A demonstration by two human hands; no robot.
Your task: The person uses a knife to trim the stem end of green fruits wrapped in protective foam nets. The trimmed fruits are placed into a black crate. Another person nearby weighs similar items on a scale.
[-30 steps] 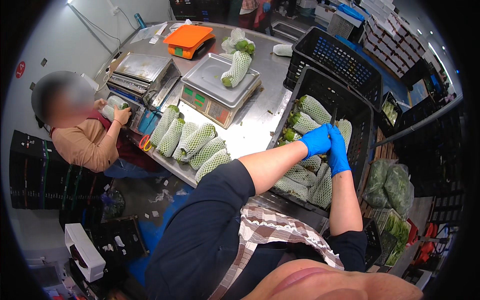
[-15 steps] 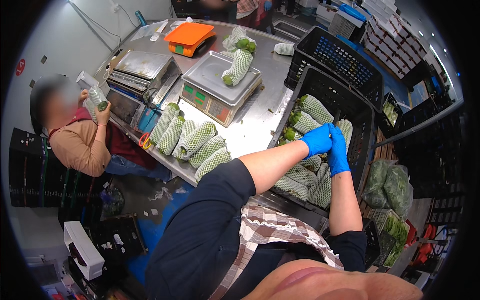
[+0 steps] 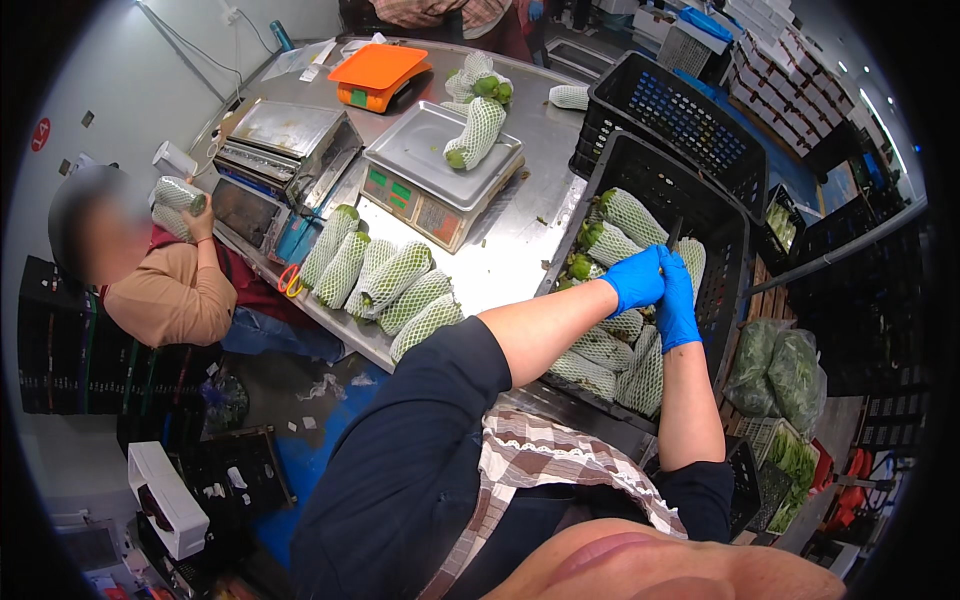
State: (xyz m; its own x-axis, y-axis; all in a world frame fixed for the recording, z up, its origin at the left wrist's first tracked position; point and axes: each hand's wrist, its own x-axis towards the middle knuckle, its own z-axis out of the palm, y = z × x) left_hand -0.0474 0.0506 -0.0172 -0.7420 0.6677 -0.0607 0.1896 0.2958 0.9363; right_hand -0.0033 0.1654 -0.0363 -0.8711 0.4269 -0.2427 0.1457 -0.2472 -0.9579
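A pale wall (image 3: 110,70) with a round red sign (image 3: 40,134) rises at the left, beyond a steel-topped table (image 3: 490,275). The grey floor (image 3: 272,385) shows a blue area (image 3: 295,462), and a tube light (image 3: 881,122) glows at the upper right.

**A crowded steel table** (image 3: 515,235)

Elongated green vegetables in white foam netting (image 3: 398,275) lie side by side along the near edge, left of a silver-topped digital scale (image 3: 440,160). An orange scale (image 3: 378,70) and a bulky steel-topped machine (image 3: 288,135) stand farther left, with loose papers (image 3: 300,62) beyond. One netted piece (image 3: 568,97) lies alone near black plastic crates (image 3: 690,125) at right; orange-handled scissors (image 3: 290,282) sit at the near-left edge.
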